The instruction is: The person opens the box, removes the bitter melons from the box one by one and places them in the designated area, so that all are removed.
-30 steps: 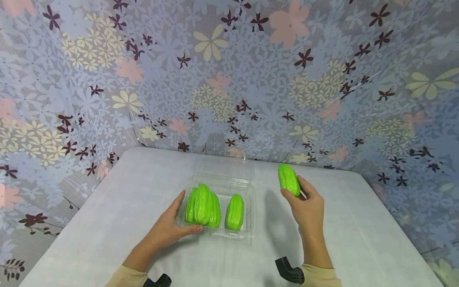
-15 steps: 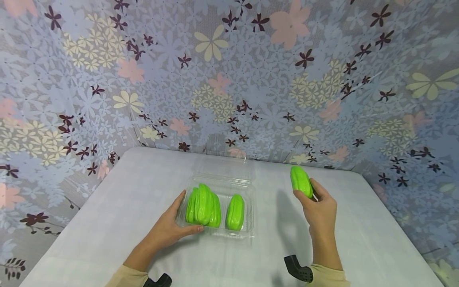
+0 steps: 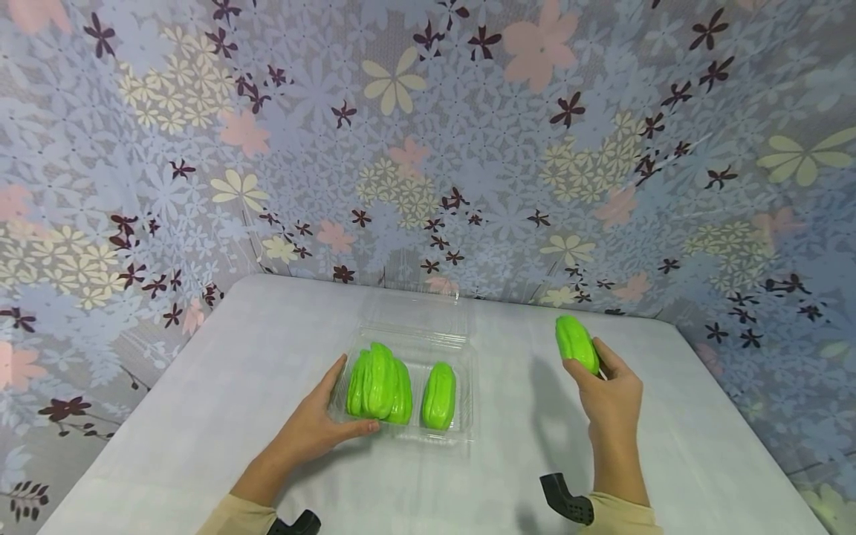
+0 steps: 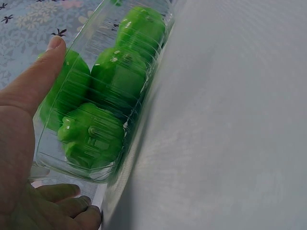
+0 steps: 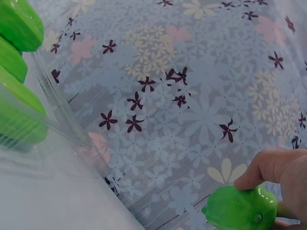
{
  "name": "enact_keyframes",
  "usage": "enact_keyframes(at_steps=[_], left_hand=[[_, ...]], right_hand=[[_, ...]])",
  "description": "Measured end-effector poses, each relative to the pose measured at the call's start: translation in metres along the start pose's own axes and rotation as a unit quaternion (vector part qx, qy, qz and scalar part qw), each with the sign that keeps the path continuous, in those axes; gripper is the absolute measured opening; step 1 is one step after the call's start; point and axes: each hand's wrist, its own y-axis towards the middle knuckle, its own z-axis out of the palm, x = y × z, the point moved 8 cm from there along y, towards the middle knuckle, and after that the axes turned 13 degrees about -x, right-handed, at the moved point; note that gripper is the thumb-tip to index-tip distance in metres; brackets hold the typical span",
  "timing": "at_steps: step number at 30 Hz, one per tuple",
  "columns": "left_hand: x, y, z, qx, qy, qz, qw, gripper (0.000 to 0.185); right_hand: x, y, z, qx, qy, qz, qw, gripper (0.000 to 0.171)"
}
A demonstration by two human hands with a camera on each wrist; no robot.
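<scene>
One ribbed green veggie (image 3: 573, 340) is pinched by the right hand (image 3: 613, 394), right of the clamshell (image 3: 466, 397) the straight-fingered left hand (image 3: 316, 423) braces, probably for steadiness.

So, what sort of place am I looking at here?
Probably a staged tabletop workspace, though what lies beyond is out of view. A pale-covered table has a floral backdrop behind it, and glossy green fruit-like pieces, perhaps imitations, sit in a clear plastic container.
</scene>
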Motion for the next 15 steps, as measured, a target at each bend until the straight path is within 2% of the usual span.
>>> enact_keyframes(at_steps=[15], left_hand=[[0.000, -0.001, 0.000, -0.002, 0.003, -0.002, 1.0000, 0.121]], right_hand=[[-0.015, 0.016, -0.011, -0.006, -0.006, 0.024, 1.000, 0.075]])
